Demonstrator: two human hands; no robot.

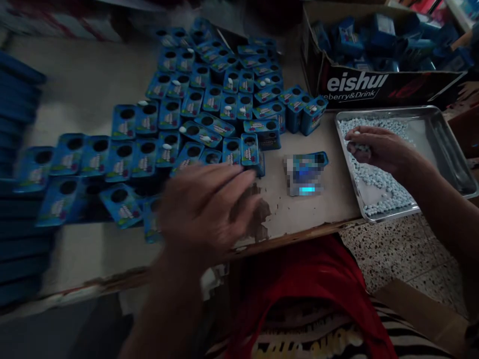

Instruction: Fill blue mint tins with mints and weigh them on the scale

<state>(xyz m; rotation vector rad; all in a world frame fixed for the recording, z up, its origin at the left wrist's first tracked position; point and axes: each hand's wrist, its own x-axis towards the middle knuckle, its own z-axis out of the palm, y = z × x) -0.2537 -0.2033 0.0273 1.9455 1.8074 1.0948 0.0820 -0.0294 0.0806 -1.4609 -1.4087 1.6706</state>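
Currently R hand point(385, 149) w/ pellets point(361, 148) over tray point(436, 149), L hand point(207, 209) nr boxes point(172, 117).

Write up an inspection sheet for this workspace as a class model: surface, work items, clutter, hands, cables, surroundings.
Surface: table, worn, front edge chipped.
Work items: many blue containers with dark round openings on top, white pellets lying on some; metal tray partly covered with white pellets.
Clutter: black carton of blue packs behind the tray; a pixelated item, unidentifiable.
Hands: left hand blurred at the nearest containers, grip unclear; right hand over the tray, pellets in its fingers.
Cables: nothing seen.
Surroundings: speckled floor; another person's hand at the right edge.
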